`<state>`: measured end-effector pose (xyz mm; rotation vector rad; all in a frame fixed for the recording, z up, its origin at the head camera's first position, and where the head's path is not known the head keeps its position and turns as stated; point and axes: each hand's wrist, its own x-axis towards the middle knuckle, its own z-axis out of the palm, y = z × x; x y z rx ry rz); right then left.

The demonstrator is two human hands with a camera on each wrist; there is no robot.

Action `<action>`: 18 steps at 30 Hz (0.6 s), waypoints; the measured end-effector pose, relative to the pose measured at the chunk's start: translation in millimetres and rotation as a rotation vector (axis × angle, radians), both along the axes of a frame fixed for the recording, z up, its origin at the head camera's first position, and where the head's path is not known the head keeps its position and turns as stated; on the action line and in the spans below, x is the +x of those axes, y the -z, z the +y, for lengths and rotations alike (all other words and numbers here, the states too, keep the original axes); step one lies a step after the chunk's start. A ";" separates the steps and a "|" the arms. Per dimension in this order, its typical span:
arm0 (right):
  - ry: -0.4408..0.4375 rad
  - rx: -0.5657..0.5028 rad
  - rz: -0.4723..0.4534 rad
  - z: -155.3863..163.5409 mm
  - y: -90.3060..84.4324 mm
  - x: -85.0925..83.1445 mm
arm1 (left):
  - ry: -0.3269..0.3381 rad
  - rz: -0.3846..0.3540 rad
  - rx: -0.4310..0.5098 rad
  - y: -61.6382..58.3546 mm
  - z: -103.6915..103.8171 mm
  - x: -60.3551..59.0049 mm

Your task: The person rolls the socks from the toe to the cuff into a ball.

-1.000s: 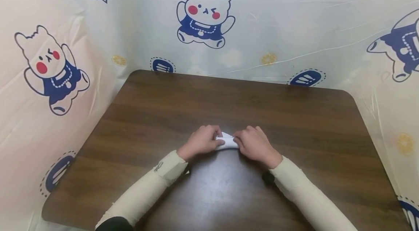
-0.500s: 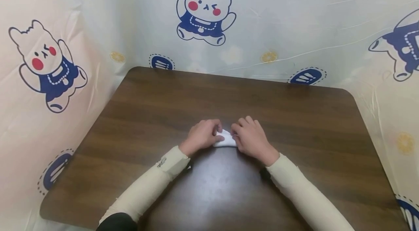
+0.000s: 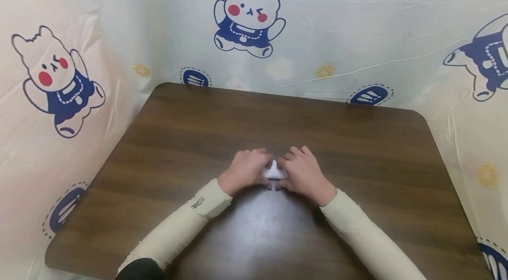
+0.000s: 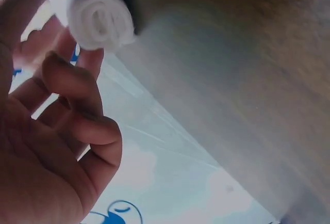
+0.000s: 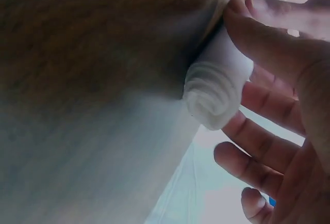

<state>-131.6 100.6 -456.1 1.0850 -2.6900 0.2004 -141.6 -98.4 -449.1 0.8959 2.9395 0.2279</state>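
Small white cloth roll [image 3: 274,170] lies at the centre of the frame on the dark wooden table [image 3: 357,147], with left hand [image 3: 245,169] and right hand [image 3: 302,173] fingers grasping its ends. Even pressure from both sides should keep the coil tight.

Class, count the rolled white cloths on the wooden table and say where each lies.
1: the rolled white cloth lies mid-table, between the left hand and right hand. None seems hidden.

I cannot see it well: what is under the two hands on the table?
A rolled white cloth lies on the table. Left hand and right hand grip its ends. The wrist views show its spiral ends; its middle is mostly covered.
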 end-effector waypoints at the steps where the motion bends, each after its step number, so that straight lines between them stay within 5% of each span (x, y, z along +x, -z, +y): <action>1: 0.000 0.002 0.008 -0.1 1.2 -0.7 | 0.007 0.009 -0.010 1.4 1.4 -0.3; 9: 0.008 -0.010 0.027 2.2 8.6 -5.9 | -0.010 -0.020 0.026 4.2 8.4 -3.5; 18: 0.016 -0.048 0.053 3.1 8.7 -9.5 | 0.006 0.045 0.004 1.8 9.4 -4.5</action>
